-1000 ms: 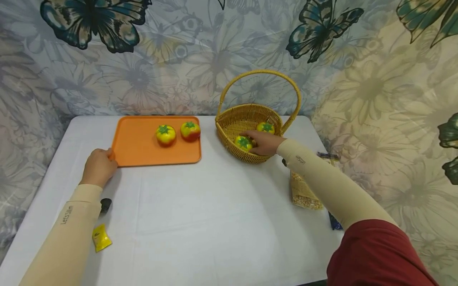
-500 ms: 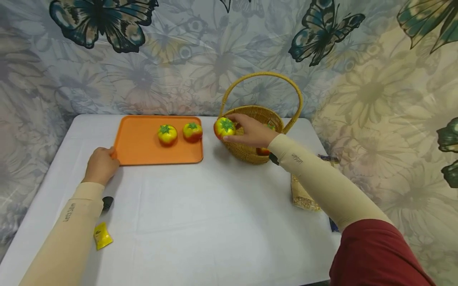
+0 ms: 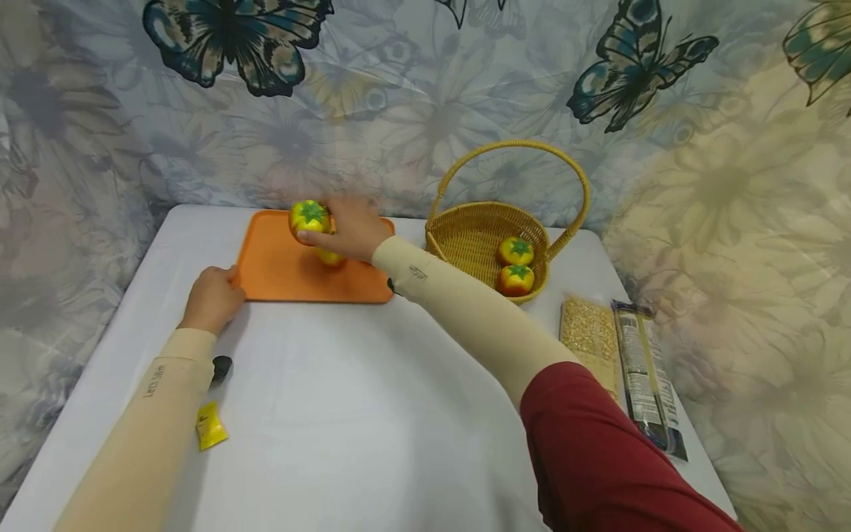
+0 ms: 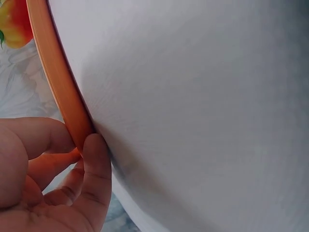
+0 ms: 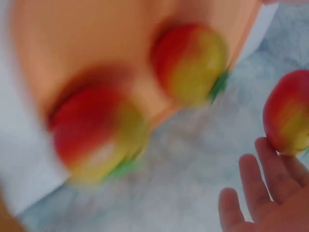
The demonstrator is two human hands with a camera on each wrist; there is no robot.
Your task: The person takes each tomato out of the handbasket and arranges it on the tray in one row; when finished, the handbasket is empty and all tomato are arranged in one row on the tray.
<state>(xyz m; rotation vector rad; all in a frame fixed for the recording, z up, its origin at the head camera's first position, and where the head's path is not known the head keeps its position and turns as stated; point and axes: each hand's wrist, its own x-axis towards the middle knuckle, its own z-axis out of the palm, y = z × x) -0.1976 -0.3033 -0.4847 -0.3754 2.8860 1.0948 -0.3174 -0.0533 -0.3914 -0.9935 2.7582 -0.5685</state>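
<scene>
My right hand [image 3: 355, 229] holds a red-and-yellow persimmon [image 3: 309, 219] with a green leafy top between thumb and fingers, above the orange tray [image 3: 279, 273]. Two more persimmons rest on that tray; the right wrist view shows both, one nearer [image 5: 96, 130] and one farther [image 5: 190, 63]. In the head view the right hand hides most of them. My left hand [image 3: 211, 299] pinches the tray's left edge between thumb and fingers, seen close in the left wrist view. A wicker basket [image 3: 459, 240] on the right contains two persimmons, one behind [image 3: 515, 251] the other [image 3: 515, 281].
The basket's tall arched handle [image 3: 512, 144] rises beside the right forearm. A clear bag of yellow kernels [image 3: 588, 336] and a dark printed packet [image 3: 645, 377] lie at the table's right. A small yellow sachet [image 3: 211, 426] lies near the left forearm. Patterned fabric backs the table.
My right hand has lifted a persimmon out of the basket and carried it left over the tray. The left hand keeps its pinch on the tray; the head view has shifted slightly.
</scene>
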